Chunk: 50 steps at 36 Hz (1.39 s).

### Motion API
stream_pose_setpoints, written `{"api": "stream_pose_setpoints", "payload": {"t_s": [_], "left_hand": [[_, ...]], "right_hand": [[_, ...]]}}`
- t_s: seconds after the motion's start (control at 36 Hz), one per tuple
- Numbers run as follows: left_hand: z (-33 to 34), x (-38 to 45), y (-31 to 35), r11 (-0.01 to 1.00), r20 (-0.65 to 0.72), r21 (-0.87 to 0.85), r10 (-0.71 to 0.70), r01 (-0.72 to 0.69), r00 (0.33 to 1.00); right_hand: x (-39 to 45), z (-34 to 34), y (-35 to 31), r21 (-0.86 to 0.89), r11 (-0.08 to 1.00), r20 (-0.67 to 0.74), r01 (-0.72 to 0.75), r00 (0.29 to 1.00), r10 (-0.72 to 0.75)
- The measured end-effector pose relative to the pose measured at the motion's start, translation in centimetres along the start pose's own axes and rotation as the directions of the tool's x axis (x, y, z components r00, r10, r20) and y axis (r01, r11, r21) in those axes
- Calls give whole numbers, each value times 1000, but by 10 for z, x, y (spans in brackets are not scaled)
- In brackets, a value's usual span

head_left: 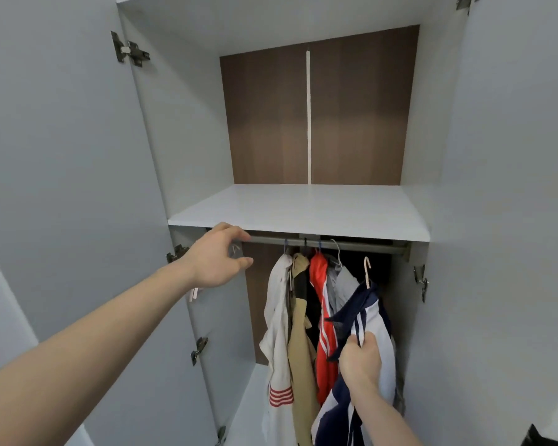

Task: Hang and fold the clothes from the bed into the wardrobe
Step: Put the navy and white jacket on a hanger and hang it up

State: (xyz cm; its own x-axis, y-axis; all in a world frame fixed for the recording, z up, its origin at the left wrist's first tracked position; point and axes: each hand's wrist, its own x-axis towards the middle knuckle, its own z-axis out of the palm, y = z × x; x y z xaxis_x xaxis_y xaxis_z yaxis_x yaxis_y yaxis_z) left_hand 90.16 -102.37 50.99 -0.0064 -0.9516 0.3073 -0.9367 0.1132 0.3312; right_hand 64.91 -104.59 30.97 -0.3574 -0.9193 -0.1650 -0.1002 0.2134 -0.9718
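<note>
Jacket (pixel 376 320), navy and white, hangs on a pale hanger (pixel 367 272) whose hook sits just below the rail (pixel 332 244), apart from it, at the right end of the hanging space. Right hand (pixel 361 358) grips the jacket's front from below, fingers curled tight into the cloth. Left hand (pixel 218 257) reaches up at the rail's left end, fingers spread and relaxed, holding nothing, fingertips just under the shelf (pixel 303 210). On the rail, hanging side by side to the left of the jacket: a white garment (pixel 279 317) with red stripes low down, a tan one (pixel 300 342), a red one (pixel 322 317) and a grey one (pixel 345 281). Both wardrobe doors (pixel 62 188) stand wide open.
</note>
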Motion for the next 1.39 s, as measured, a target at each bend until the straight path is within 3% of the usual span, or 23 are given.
{"api": "stream_pose_setpoints", "payload": {"t_s": [0.28,0.53,0.83,1.14,1.39], "left_hand": [[18,-21,0,1000,59,4,-13,13,998],[22,-81,5,999,95,-21,-48,50,994],[5,-130,10,997,73,7,-77,77,994],[13,-131,32,999,82,-11,-32,33,996],[5,-111,41,1000,81,0,-8,8,997]], "right_hand": [[-31,-15,12,-52,996,42,69,997,-67],[-96,-40,12,-162,977,302,139,950,-85],[-160,-86,11,-82,996,388,25,922,9],[-160,-128,2,-85,996,374,-7,926,39],[-124,-103,-10,-98,988,288,116,954,-84]]}}
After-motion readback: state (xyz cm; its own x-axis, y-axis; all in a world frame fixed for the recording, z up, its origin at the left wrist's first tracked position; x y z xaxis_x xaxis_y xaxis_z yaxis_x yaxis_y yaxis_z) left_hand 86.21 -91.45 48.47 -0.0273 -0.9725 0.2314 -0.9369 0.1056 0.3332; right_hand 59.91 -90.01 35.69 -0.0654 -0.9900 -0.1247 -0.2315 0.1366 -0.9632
